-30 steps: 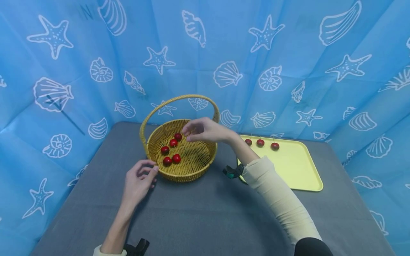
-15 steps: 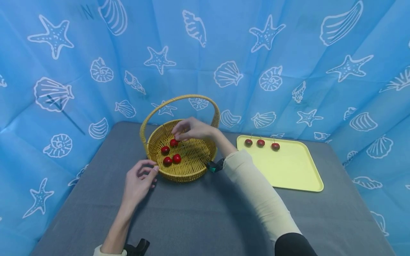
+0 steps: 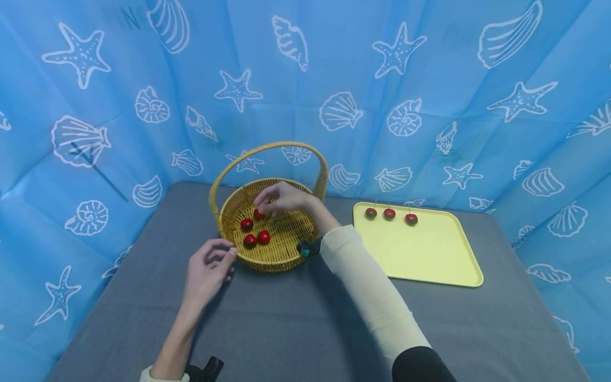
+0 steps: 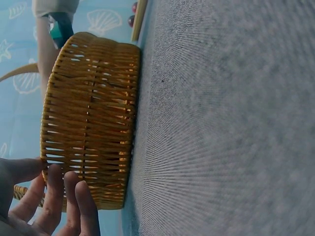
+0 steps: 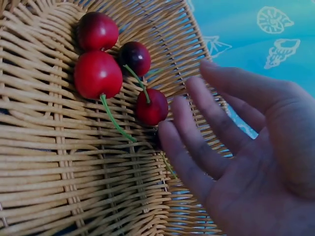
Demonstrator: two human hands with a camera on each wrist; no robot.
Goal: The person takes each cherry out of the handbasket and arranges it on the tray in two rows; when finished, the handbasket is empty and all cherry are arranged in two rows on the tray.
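Observation:
A round wicker basket (image 3: 269,263) with a tall arched handle stands mid-table, holding several red cherries (image 3: 264,237). My left hand (image 3: 207,270) pinches the basket's near-left rim, its fingers along the outer wall (image 4: 91,113) in the left wrist view. Over the inside of the basket hovers my right hand (image 3: 288,197), fingers loosely bent and nothing seen between them. In the right wrist view its fingertips lie close beside a dark red cherry (image 5: 151,106) with a green stem; contact cannot be told. Another dark cherry (image 5: 157,139) is mostly hidden behind the fingers.
On the right lies a yellow tray (image 3: 425,254) with 3 stemmed cherries (image 3: 389,214) along its back edge. Grey cloth (image 3: 281,329) covers the table. A blue shell-patterned curtain (image 3: 296,85) hangs behind and around it.
My right hand has moved left and slightly down within the basket, now hiding the farthest cherry in the head view. The left hand stays at the rim.

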